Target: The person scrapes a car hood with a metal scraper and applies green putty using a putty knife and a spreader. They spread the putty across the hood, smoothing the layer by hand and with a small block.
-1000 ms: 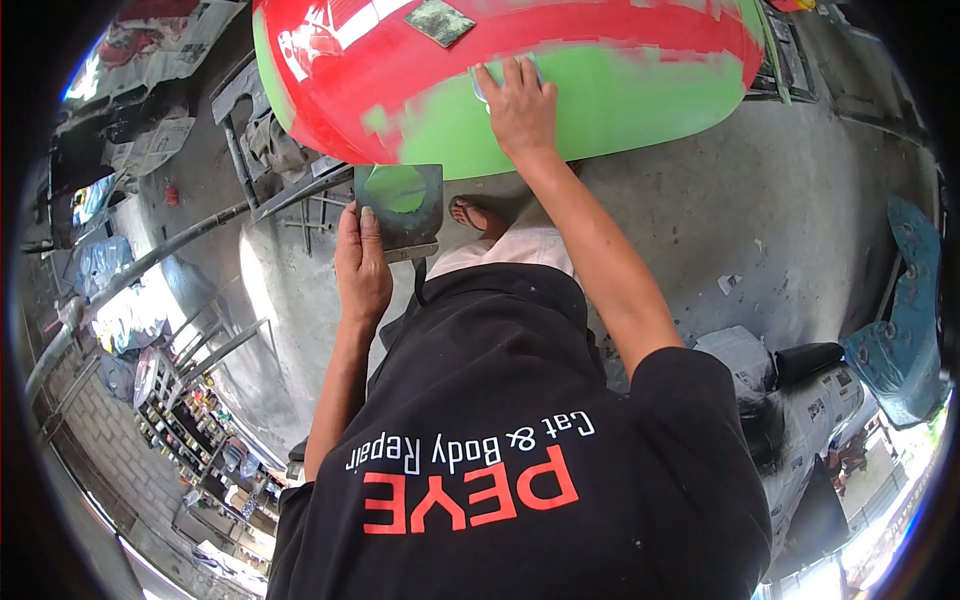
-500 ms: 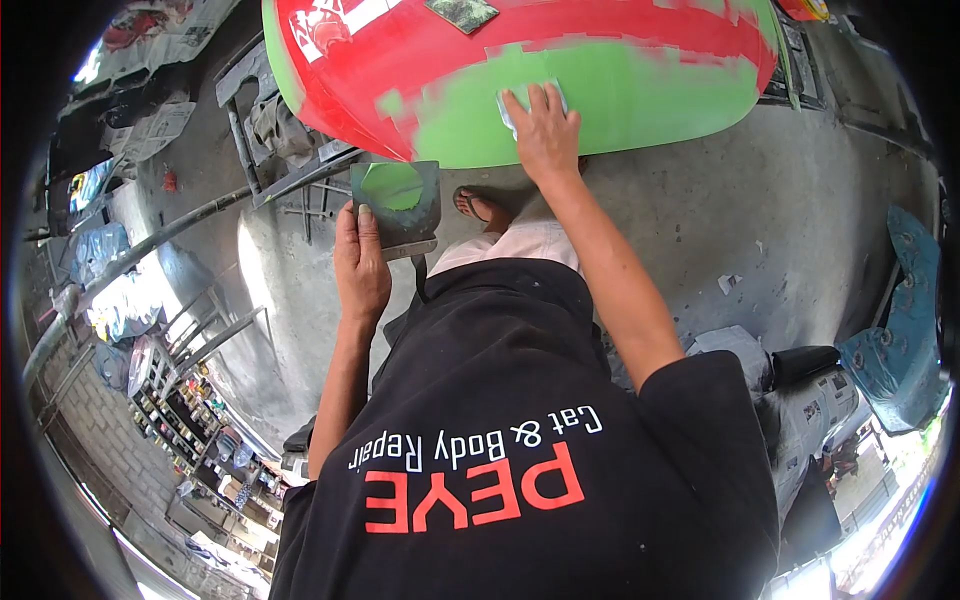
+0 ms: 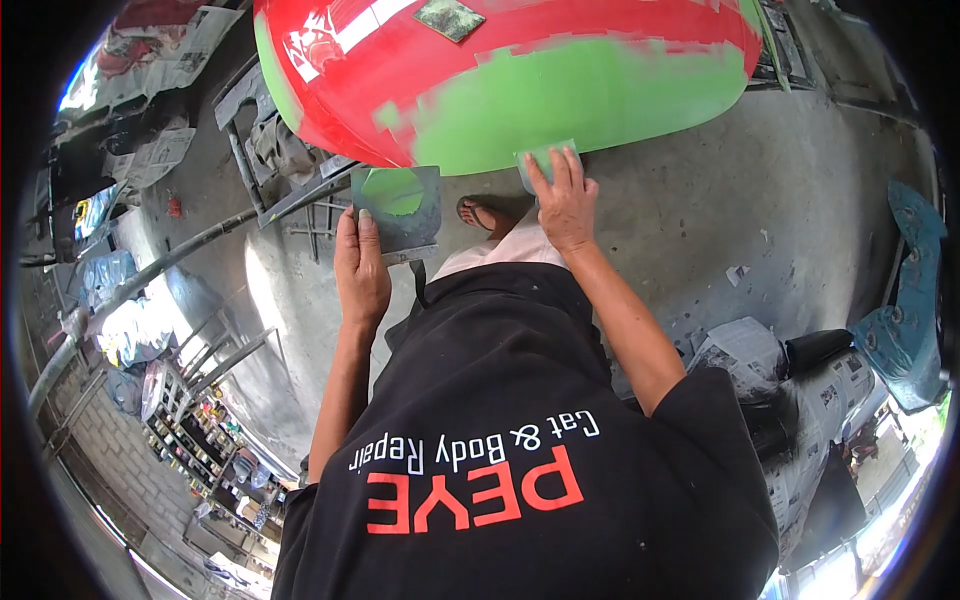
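My left hand grips a flat grey mixing board by its side, thumb on top. A round patch of green putty lies on that board. In my right hand is a thin, pale green putty spreader, pinched with the fingers along its face. The spreader is just off the near edge of a curved, glossy red panel. A broad layer of light green putty covers the panel's near side, with uneven borders against the red.
On the panel's top lies a dark, smeared square piece. Metal pipe framing runs along the left. Newspaper-covered items and a blue patterned cover stand at right. Shelves of small containers are lower left.
My right hand has drawn back from the putty-covered panel toward my body, bringing the spreader past the near edge. My left hand holds the board in nearly the same place.
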Demonstrator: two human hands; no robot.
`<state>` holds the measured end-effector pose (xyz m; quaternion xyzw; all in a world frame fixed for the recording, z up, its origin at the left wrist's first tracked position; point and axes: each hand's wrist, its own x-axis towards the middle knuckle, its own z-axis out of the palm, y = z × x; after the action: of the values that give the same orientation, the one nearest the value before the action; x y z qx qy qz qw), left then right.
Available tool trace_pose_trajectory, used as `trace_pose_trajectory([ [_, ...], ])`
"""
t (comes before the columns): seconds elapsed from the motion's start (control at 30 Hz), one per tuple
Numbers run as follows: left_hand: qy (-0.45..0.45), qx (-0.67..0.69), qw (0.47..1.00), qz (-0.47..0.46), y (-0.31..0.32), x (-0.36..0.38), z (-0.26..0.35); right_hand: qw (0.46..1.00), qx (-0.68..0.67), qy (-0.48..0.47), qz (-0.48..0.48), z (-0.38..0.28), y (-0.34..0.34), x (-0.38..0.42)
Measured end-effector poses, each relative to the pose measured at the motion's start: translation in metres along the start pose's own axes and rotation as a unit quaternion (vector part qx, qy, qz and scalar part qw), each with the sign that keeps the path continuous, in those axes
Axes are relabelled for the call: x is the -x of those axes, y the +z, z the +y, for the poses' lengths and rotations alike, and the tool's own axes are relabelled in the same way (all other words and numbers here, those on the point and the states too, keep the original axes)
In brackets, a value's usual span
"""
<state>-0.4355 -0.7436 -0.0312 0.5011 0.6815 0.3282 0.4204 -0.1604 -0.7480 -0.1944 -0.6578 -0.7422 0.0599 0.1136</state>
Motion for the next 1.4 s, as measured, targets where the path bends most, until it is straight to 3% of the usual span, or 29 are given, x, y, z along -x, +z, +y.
trace_pose_trajectory([
  [0.1, -0.014, 0.033, 0.999, -0.010, 0.003, 0.000, 0.013, 0.997, -0.045, 0.000, 0.065, -0.013, -0.047, -0.039],
  [0.17, -0.016, 0.035, 0.999, -0.028, 0.005, -0.002, 0.020, 0.965, -0.253, -0.020, 0.072, -0.028, -0.081, -0.062],
  [0.23, -0.005, 0.110, 0.993, -0.035, 0.012, -0.004, 0.025, 0.957, -0.284, -0.044, 0.045, -0.046, -0.114, -0.071],
  [0.3, 0.012, 0.094, 0.995, -0.022, 0.018, -0.004, 0.031, 0.947, -0.313, -0.068, 0.011, -0.064, -0.130, -0.071],
  [0.4, 0.015, 0.014, 0.997, -0.069, 0.019, -0.007, 0.033, 0.926, -0.368, -0.078, 0.035, -0.087, -0.144, -0.072],
  [0.53, 0.086, -0.082, 0.993, -0.022, 0.033, -0.005, 0.040, 0.933, -0.348, -0.079, 0.033, -0.097, -0.148, -0.072],
  [0.6, 0.079, -0.096, 0.992, -0.016, 0.036, -0.003, 0.040, 0.927, -0.367, -0.077, -0.030, -0.091, -0.149, -0.076],
  [0.67, 0.074, -0.110, 0.991, -0.012, 0.038, -0.003, 0.038, 0.930, -0.350, -0.086, -0.076, -0.077, -0.152, -0.081],
  [0.73, 0.052, -0.164, 0.981, 0.093, 0.034, -0.005, 0.034, 0.930, -0.334, -0.095, -0.122, -0.062, -0.147, -0.089],
  [0.83, 0.059, -0.098, 0.986, 0.125, 0.013, -0.018, 0.026, 0.985, -0.173, 0.022, 0.003, -0.035, -0.102, -0.112],
  [1.0, 0.071, -0.121, 0.985, 0.097, 0.007, -0.008, 0.012, 0.996, -0.019, 0.042, 0.078, 0.012, -0.015, -0.163],
  [1.07, 0.054, -0.112, 0.989, 0.085, 0.013, -0.001, 0.013, 0.995, 0.035, -0.007, 0.094, 0.024, 0.007, -0.176],
  [1.27, 0.010, -0.078, 0.995, 0.055, 0.025, 0.009, 0.016, 0.999, 0.035, -0.027, 0.019, 0.039, 0.005, -0.151],
  [1.4, -0.010, -0.054, 0.997, 0.052, 0.025, 0.009, 0.017, 0.997, 0.051, -0.009, 0.060, 0.060, -0.017, -0.163],
])
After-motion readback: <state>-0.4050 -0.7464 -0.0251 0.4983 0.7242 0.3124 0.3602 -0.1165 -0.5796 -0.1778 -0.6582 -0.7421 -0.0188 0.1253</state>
